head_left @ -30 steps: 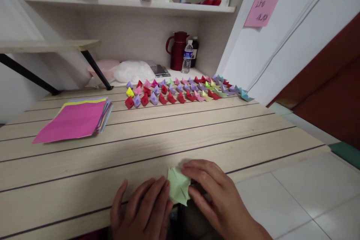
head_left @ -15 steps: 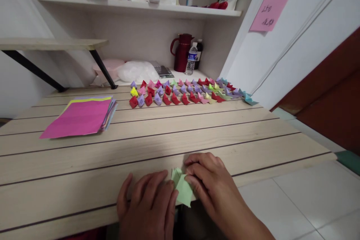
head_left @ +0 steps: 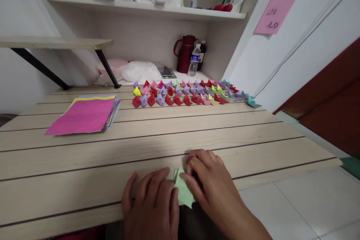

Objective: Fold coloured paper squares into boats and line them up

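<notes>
A small piece of light green folded paper (head_left: 184, 192) lies at the table's near edge between my two hands, its lower corner reaching over the edge. My left hand (head_left: 152, 202) rests palm down on the left, holding the paper's left side with thumb and index finger while the other fingers spread over the wood. From the right, my right hand (head_left: 212, 182) presses its thumb on the upper part of the paper. Its other fingers curl beside the fold, and their tips are partly hidden.
Several rows of small folded paper boats (head_left: 177, 99) stand at the back of the slatted table (head_left: 135, 135). A stack of coloured paper (head_left: 84, 116), magenta on top, lies on the left. Behind are a dark red jug (head_left: 185, 54) and a water bottle (head_left: 194, 60).
My right thumb has moved left and up over the green paper, covering part of its upper fold. The right fingers are curled more tightly. The whole view has shifted slightly.
</notes>
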The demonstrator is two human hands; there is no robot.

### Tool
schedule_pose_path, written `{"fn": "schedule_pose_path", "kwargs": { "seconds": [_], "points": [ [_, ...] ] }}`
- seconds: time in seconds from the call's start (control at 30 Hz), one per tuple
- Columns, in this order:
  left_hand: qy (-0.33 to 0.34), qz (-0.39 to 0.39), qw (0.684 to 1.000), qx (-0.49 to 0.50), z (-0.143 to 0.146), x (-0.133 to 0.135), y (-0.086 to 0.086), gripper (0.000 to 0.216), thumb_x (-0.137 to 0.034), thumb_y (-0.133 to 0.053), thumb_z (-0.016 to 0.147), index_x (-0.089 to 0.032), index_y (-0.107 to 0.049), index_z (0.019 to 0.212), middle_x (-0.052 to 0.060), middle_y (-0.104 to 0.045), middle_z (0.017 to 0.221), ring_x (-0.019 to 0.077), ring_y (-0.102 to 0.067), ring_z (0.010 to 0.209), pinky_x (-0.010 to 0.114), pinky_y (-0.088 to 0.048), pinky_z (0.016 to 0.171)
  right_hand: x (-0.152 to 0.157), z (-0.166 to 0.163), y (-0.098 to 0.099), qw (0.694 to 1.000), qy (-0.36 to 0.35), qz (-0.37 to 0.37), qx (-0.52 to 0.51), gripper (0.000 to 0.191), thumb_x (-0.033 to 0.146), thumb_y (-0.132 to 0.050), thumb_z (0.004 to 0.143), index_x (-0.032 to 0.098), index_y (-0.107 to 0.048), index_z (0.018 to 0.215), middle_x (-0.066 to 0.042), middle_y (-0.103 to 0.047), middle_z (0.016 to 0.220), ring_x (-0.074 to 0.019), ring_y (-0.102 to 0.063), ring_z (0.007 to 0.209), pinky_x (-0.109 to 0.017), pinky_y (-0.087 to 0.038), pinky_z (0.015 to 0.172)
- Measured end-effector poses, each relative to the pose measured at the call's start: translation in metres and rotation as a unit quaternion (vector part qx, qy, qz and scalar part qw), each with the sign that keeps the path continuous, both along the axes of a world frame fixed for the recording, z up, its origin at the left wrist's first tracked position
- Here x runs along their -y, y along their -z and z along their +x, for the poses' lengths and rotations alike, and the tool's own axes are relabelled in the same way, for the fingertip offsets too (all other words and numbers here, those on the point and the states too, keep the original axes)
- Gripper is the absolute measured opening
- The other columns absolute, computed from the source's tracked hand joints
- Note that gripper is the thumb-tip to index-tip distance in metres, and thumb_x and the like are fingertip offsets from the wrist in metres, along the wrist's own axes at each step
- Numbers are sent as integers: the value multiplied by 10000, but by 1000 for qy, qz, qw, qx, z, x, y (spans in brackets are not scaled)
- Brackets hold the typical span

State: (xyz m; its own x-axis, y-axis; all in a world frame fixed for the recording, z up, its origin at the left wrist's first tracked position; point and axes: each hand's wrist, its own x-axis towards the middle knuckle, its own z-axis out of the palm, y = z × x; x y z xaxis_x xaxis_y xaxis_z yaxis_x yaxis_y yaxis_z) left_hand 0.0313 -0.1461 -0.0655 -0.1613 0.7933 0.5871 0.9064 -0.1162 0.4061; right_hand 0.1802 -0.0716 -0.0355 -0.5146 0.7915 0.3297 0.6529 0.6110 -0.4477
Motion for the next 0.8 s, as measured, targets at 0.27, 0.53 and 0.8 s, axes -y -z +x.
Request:
{"fn": "schedule_pose_path", "kwargs": {
  "seconds": [0.27, 0.53, 0.8],
  "points": [
    [11, 29, 995, -99, -9, 3, 8, 347, -329, -508, 929, -184, -542, 1242, 71, -739, 1069, 205, -645, 988, 434, -232, 1118, 4, 19, -1, 996, -80, -4, -45, 156, 287, -592, 941, 252, -581, 1093, -76, -605, 1182, -263, -554, 1054, -426, -455, 868],
    [106, 40, 968, -222, -23, 5, 1, 364, -250, -592, 840, -222, -597, 1203, 4, -734, 1162, 185, -654, 1044, 362, -84, 1203, 15, 27, 8, 994, -53, 81, -44, 294, 175, -530, 937, 251, -604, 1212, -83, -646, 1185, -252, -585, 1085, -420, -474, 887],
    [125, 25, 971, -200, -20, 8, 3, 445, -89, -433, 802, -273, -619, 1162, -72, -683, 1255, 177, -622, 1125, 426, -60, 1207, 16, 21, 2, 992, -38, 66, -105, 223, 160, -570, 921, 303, -685, 1047, -20, -693, 1079, -216, -615, 1021, -397, -468, 876]
  ]
}}
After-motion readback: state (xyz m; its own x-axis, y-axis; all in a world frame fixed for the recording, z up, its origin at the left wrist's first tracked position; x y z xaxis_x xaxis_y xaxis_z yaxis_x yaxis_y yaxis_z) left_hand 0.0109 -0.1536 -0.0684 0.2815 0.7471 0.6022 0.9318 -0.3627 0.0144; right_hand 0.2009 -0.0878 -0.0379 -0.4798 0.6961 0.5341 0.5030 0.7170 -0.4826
